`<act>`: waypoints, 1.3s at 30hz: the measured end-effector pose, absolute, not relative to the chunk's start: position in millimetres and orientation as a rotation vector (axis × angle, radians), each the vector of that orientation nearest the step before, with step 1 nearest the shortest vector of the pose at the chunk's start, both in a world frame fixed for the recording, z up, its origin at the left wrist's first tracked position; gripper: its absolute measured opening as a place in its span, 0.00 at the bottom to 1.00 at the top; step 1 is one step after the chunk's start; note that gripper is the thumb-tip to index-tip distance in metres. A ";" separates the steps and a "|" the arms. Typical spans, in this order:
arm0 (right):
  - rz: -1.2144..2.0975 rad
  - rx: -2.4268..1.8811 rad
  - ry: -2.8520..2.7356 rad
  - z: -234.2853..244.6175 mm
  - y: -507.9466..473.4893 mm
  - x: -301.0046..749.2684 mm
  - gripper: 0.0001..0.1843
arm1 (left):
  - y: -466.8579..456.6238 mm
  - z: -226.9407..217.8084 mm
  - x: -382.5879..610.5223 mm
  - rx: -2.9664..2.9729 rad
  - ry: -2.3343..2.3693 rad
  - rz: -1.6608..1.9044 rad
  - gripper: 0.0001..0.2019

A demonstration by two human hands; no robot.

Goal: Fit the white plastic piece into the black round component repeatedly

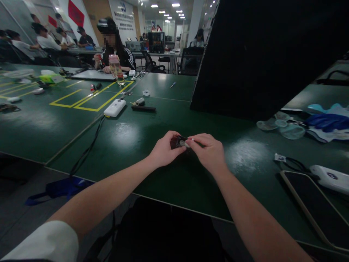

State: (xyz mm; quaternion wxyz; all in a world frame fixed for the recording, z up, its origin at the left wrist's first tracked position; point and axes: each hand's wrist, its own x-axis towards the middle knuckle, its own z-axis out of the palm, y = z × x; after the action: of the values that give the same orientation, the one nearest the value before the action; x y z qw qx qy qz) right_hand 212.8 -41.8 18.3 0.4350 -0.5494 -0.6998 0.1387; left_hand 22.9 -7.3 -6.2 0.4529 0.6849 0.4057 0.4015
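Observation:
Near the front of the green table, both hands meet over a small dark part with a pale round piece in it [181, 142]. My left hand [167, 148] grips its left side between thumb and fingers. From the right, the fingertips of my right hand [208, 150] pinch at the part's right end, where something small and whitish shows. My fingers cover much of the part, and its exact kind is too small to make out. Farther off lie a dark bar [144, 108] and a small light cylindrical piece [140, 102].
A white power bank [115, 108] with a black cable lies left on the green table [163, 120]. A big black panel [245, 58] rises at the right. A phone [313, 203] and a fan [282, 124] lie right. A co-worker [110, 51] sits opposite, behind a bottle [116, 69].

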 end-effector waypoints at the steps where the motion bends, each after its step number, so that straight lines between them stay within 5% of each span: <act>1: 0.335 -1.370 -1.768 18.4 -42.3 212.5 0.09 | -6.6 -6.5 22.6 1.689 0.999 0.984 0.21; 11: 0.404 -1.705 -1.333 16.4 -33.2 241.2 0.42 | -7.4 -1.2 17.8 1.881 1.091 0.827 0.23; 19: 0.421 -2.232 -1.659 14.7 -27.2 237.5 0.36 | -7.9 2.3 17.3 2.111 1.156 0.656 0.23; 31: 0.458 -2.143 -1.785 11.4 -24.5 236.0 0.32 | 15.9 13.0 -129.1 2.563 1.587 0.655 0.26; 39: 0.504 -2.130 -1.838 10.7 -25.3 234.3 0.30 | 25.1 27.2 -180.0 3.046 1.385 0.337 0.25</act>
State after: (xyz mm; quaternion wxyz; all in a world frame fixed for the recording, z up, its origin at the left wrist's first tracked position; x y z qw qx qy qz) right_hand 234.3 -25.3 10.7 0.1412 -0.7377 -0.6367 0.1745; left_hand -180.0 25.1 27.2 -0.1105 0.9002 0.4092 0.0995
